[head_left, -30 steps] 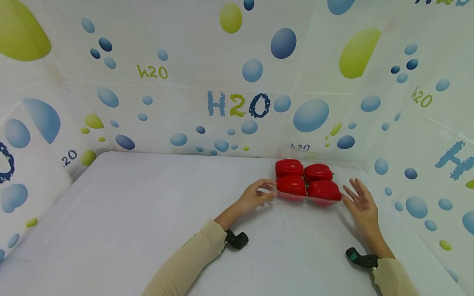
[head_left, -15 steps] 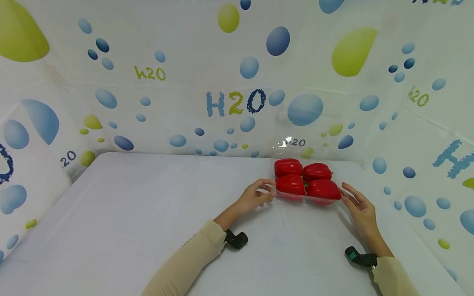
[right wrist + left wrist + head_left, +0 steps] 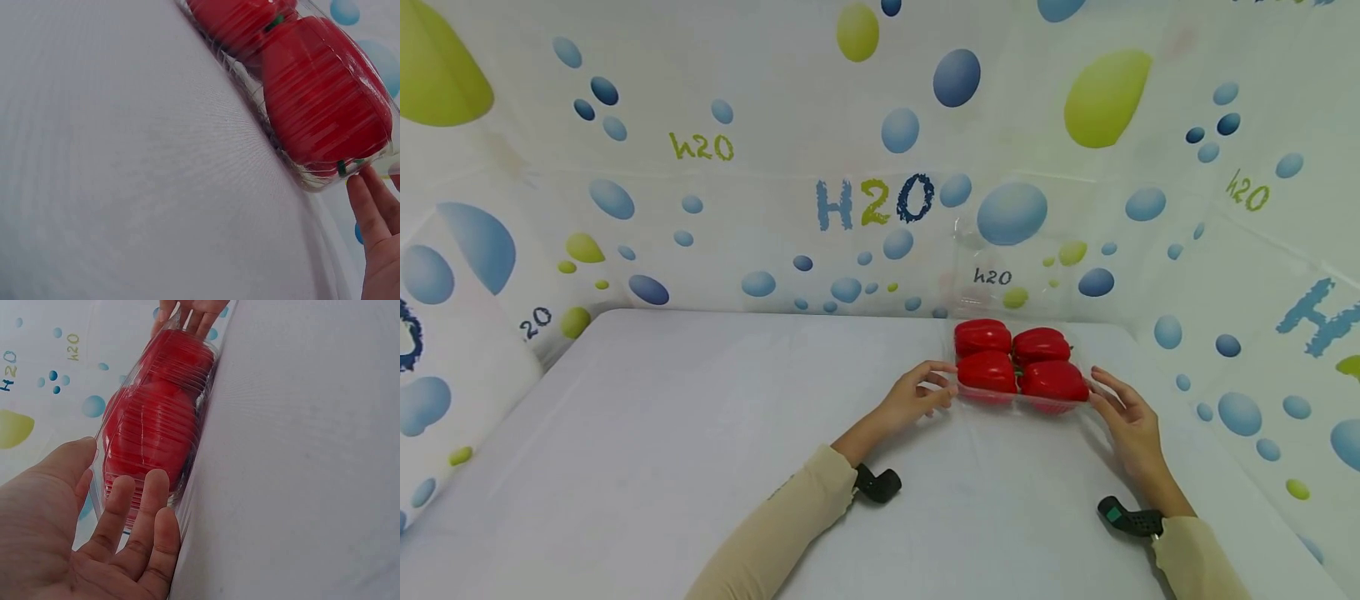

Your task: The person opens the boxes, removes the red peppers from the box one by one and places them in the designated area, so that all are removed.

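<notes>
With our left grip (image 3: 917,393) and right grip (image 3: 1135,425) spread loosely against its ends, clasping nothing, we'd cradle this probably flimsy tray (image 3: 1017,400) of peppers (image 3: 1055,381) low.

The picture edges cut off both hands (image 3: 72,565) (image 3: 381,259) in the two wrist views.

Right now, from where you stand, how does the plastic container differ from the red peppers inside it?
The plastic container is clear and see-through, while the red peppers are solid in colour. The container's wall shows fine ridges; the peppers look smooth and rounded. There is one container but four peppers. Both look shiny.
</notes>
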A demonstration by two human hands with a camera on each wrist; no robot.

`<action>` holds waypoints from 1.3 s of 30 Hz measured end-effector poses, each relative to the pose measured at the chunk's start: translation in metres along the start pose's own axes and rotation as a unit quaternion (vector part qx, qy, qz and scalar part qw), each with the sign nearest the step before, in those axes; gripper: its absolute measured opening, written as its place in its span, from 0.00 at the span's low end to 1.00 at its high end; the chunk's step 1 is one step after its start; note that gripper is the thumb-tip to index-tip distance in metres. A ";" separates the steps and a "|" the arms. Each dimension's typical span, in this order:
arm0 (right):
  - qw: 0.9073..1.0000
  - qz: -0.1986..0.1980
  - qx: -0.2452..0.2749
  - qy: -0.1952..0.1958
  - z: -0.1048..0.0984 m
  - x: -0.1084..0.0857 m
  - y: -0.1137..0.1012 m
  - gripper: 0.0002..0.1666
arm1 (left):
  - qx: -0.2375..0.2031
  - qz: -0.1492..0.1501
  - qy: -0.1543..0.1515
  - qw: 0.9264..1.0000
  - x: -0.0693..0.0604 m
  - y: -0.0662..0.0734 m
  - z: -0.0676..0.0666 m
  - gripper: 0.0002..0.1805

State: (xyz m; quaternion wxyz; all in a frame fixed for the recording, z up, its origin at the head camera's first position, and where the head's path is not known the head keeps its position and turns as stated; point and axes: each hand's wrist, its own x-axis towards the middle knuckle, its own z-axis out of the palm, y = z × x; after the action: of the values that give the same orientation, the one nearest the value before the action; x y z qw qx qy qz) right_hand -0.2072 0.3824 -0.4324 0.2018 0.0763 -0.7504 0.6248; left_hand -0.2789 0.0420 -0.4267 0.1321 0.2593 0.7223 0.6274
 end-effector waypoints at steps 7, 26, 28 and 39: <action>1.000 -0.001 -0.008 0.018 0.003 -0.010 -0.002 0.26 | 0.000 -0.001 -0.009 1.000 -0.006 -0.002 0.000 0.21; 0.998 -0.014 0.001 0.061 0.000 -0.015 -0.016 0.24 | 0.000 0.001 -0.004 1.000 -0.014 0.002 0.010 0.21; 0.998 -0.011 0.006 0.060 -0.001 -0.015 -0.017 0.24 | -0.002 0.000 -0.002 1.000 -0.015 0.002 0.012 0.21; 0.996 -0.015 0.004 0.088 -0.001 -0.013 -0.017 0.22 | 0.003 0.002 0.004 1.000 -0.018 0.004 0.021 0.21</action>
State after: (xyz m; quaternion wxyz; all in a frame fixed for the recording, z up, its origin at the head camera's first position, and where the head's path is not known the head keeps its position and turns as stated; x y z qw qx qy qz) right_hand -0.1885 0.3782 -0.4219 0.2757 0.0326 -0.7264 0.6287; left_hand -0.2524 0.0498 -0.4293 0.1275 0.2588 0.7239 0.6267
